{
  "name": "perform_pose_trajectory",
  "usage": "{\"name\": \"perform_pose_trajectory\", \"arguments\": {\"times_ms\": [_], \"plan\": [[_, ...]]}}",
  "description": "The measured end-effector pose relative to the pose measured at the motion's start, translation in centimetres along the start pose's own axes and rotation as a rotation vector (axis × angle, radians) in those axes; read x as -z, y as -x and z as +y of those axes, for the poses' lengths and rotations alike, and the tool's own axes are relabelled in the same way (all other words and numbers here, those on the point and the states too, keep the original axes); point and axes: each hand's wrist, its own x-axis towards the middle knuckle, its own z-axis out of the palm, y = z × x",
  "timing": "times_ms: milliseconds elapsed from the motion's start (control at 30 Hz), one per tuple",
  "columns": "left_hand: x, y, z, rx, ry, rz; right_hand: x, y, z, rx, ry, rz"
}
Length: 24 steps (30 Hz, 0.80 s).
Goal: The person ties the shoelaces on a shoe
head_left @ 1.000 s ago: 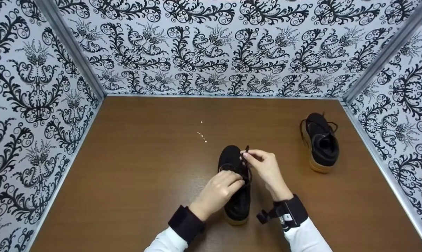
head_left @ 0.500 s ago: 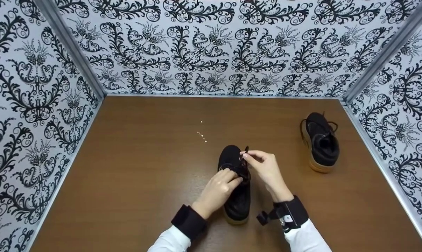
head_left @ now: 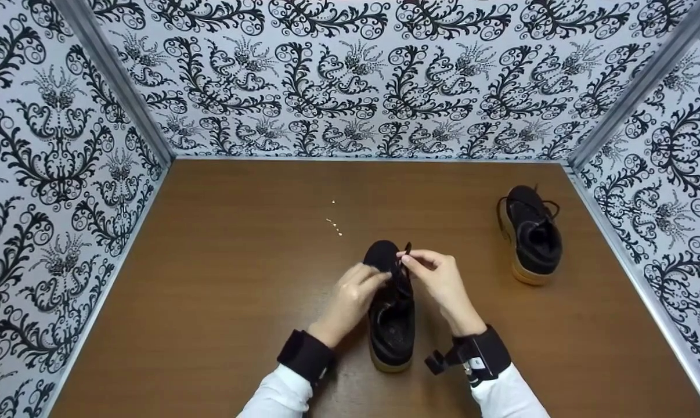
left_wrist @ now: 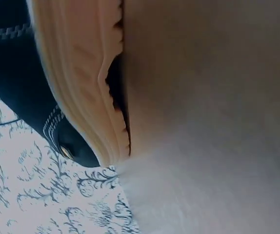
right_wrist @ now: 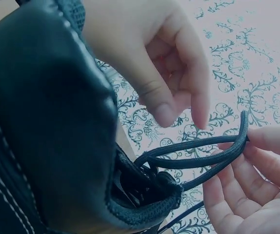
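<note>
A black lace-up shoe (head_left: pixel 392 348) with a tan sole (left_wrist: pixel 79 73) stands on the table, toe pointing away from me. My right hand (head_left: pixel 443 284) is at the right of its toe, pinching a black shoelace (right_wrist: pixel 198 162) between thumb and fingers. In the right wrist view the lace forms a long loop rising from the shoe's front. My left hand (head_left: pixel 347 293) hovers over the left side of the lacing. Its fingers are loosely bent, and the right wrist view shows nothing between thumb and index finger.
The matching black shoe (head_left: pixel 536 238), its laces loose, stands at the right of the brown table (head_left: pixel 240 261). Several small white specks (head_left: pixel 334 225) lie beyond the nearer shoe. Patterned panels (head_left: pixel 350 87) enclose the back and both sides.
My left hand has lifted off the shoe's lacing and moved forward, uncovering the shoe's opening. My right hand keeps its pinch on the shoelace, almost unmoved.
</note>
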Motion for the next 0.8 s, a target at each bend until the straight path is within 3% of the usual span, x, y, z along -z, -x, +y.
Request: {"name": "perform_pose_trajectory", "arguments": {"times_ms": [133,267,433,567,800], "plan": [[-0.7,-0.3,-0.8,0.115,0.04,-0.113,-0.1,0.0,0.0,0.008,-0.003,-0.009],[-1.4,-0.3,-1.1,0.15,0.119,-0.204,-0.3,0.0,0.0,-0.004,0.018,-0.005],[-1.8,-0.2,-1.7,0.155,0.196,-0.178,-0.6,0.4,-1.1,-0.011,0.048,0.011],[-1.7,-0.2,-1.7,0.162,0.205,-0.157,-0.9,0.9,-2.4,-0.002,0.071,0.007],[-0.9,-0.1,-1.6,0.2,0.151,-0.114,-0.3,0.0,-0.3,0.031,0.038,-0.007]]}}
